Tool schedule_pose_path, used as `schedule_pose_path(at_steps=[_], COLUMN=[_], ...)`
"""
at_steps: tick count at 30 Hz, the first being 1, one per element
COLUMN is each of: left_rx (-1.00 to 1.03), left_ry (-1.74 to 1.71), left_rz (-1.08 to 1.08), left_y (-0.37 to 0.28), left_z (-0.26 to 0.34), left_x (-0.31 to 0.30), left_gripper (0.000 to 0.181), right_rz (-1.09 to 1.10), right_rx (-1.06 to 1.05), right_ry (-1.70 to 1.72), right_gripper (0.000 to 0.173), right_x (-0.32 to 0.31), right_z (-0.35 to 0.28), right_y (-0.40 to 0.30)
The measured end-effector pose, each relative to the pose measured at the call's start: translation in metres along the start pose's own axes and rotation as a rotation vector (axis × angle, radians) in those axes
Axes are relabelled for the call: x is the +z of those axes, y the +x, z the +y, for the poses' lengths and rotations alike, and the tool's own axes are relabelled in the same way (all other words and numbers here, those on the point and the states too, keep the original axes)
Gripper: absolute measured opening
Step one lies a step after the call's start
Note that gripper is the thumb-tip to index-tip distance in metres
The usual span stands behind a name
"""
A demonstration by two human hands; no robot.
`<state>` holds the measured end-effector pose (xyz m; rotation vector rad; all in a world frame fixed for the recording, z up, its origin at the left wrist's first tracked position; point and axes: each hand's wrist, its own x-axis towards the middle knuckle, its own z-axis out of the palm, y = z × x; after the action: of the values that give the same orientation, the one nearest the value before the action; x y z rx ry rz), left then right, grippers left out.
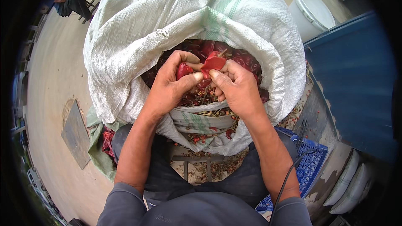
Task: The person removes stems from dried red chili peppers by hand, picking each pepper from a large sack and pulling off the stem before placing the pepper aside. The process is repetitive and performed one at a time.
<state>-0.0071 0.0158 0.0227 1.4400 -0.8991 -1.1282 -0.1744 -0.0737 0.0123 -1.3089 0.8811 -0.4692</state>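
Both hands are over the mouth of a large white woven plastic sack with pale green stripes. My right hand pinches a flattened red dried chili pepper between thumb and fingers; a pale stem shows at its top. My left hand has its thumb and fingers at the pepper's left edge, and a second red pepper piece sits within its curled fingers. Beneath the hands, the sack holds dark red dried peppers, with stems and seeds nearer me. Red bits lie on the folded near rim.
A green sack with red peppers stands at my left, beside a flat metal plate. At right are a white bucket, a blue panel, a blue plastic crate and a black cable. Another person sits at upper left.
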Motion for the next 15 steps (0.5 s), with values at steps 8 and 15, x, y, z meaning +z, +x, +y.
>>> schedule_pose_path(at_steps=[8, 15], left_rx=[0.145, 0.409], left_ry=[0.271, 0.614], left_rz=[0.009, 0.048], left_y=[0.006, 0.005], left_z=[-0.011, -0.014], left_x=[0.001, 0.008], left_gripper=[0.02, 0.018], right_rz=[0.019, 0.102], right_rx=[-0.295, -0.329], right_ry=[-0.384, -0.294], right_gripper=[0.015, 0.022], right_x=[0.008, 0.001], right_z=[0.006, -0.004], right_y=[-0.006, -0.004])
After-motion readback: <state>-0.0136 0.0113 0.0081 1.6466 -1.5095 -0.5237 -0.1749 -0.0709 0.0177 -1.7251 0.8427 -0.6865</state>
